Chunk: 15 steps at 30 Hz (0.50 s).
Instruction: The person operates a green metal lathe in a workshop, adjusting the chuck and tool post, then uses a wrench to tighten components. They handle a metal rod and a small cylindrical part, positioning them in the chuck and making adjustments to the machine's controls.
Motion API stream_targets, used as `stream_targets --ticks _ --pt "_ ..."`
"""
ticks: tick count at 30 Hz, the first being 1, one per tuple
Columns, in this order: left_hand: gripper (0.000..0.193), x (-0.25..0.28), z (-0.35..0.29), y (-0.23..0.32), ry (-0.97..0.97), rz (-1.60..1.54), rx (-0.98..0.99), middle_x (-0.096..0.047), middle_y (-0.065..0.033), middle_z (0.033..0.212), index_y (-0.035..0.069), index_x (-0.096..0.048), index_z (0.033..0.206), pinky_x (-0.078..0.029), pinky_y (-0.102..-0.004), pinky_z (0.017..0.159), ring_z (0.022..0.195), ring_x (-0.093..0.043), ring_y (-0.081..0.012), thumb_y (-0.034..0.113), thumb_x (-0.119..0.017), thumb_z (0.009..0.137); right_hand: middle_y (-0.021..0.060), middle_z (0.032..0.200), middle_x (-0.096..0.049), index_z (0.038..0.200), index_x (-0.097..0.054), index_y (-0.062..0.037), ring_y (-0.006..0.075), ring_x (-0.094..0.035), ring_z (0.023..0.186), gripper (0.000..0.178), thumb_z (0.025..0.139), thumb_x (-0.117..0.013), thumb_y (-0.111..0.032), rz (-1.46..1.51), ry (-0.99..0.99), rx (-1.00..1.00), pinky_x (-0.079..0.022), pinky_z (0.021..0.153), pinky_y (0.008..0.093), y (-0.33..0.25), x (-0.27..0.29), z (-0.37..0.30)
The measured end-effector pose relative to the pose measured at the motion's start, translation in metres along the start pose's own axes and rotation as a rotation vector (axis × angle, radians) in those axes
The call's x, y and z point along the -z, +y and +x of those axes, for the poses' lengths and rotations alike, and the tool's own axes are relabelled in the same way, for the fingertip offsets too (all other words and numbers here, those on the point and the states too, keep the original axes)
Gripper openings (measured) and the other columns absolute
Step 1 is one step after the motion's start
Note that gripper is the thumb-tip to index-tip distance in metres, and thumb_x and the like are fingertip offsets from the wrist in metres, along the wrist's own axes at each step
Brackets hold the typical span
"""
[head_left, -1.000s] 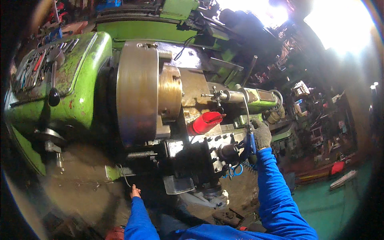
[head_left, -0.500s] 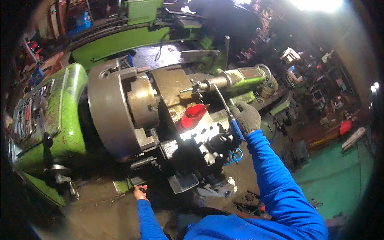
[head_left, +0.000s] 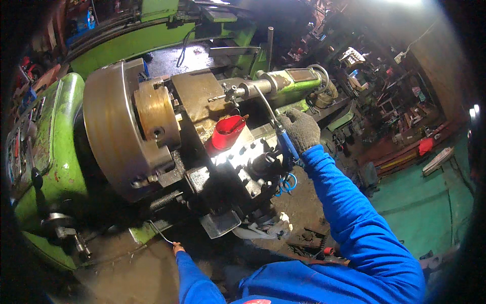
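Note:
My right hand (head_left: 299, 130), in a grey knit glove, is closed around a blow gun (head_left: 288, 147) with a blue handle. Its long thin metal nozzle slants up and left toward the tailstock (head_left: 259, 88) of a green lathe. Low in the view, my bare left hand (head_left: 177, 247) is closed on the end of a thin metal lever (head_left: 161, 232) beside the lathe's lower front. Left of centre, the big steel chuck (head_left: 109, 131) carries a brassy round workpiece (head_left: 156, 114). A red container (head_left: 228, 130) with a stick-like thing in it stands on the carriage, left of the blow gun.
A black-knobbed lever (head_left: 36, 177) projects from the green headstock (head_left: 66, 137), where several tools lie on top. A blue coiled hose (head_left: 287, 184) hangs under the tool post. A metal tray (head_left: 220, 223) juts out below the carriage. Cluttered racks fill the far right.
The whole view has shifted, moving the lathe left and slightly up in it. The chuck and workpiece show a different side. The lever at my left hand now shows as a slanting rod.

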<state>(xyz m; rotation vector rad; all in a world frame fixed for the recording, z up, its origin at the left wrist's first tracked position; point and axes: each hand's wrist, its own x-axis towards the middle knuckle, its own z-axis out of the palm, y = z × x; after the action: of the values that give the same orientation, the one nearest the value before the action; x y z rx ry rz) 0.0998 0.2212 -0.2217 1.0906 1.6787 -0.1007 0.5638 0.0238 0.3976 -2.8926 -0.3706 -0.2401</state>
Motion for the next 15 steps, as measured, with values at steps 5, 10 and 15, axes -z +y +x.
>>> stream_targets --ticks 5,10,15 --pt "0.065 0.018 0.005 0.017 -0.061 0.207 0.085 -0.076 -0.0104 0.111 0.017 -0.084 0.091 -0.053 -0.0459 0.100 0.107 -0.070 -0.0285 0.063 -0.043 0.111 0.0146 0.111 -0.078 0.112 -0.079 -0.0169 0.0389 -0.073 0.106 0.037 0.098 -0.063 -0.047 0.024 -0.008 0.009 -0.056 0.092 0.0502 0.002 0.005 -0.002" --pt "0.078 0.040 0.007 0.044 -0.138 0.640 -0.056 -0.078 -0.0136 0.120 0.027 -0.086 0.083 -0.052 -0.0477 0.105 0.113 -0.072 -0.0318 0.070 -0.027 0.110 0.0143 0.112 -0.078 0.114 -0.079 -0.0183 0.0388 -0.073 0.108 0.038 0.099 -0.060 -0.047 -0.003 -0.019 0.004 -0.056 0.093 0.0509 0.005 0.007 -0.002" --pt "0.058 0.059 0.005 0.066 -0.139 0.697 -0.281 -0.076 -0.0211 0.127 0.013 -0.083 0.110 -0.054 -0.0465 0.105 0.117 -0.072 -0.0377 0.060 -0.048 0.108 0.0153 0.114 -0.078 0.114 -0.079 -0.0183 0.0391 -0.073 0.109 0.038 0.100 -0.059 -0.048 0.045 -0.043 -0.020 -0.056 0.094 0.0513 0.012 0.012 -0.004"
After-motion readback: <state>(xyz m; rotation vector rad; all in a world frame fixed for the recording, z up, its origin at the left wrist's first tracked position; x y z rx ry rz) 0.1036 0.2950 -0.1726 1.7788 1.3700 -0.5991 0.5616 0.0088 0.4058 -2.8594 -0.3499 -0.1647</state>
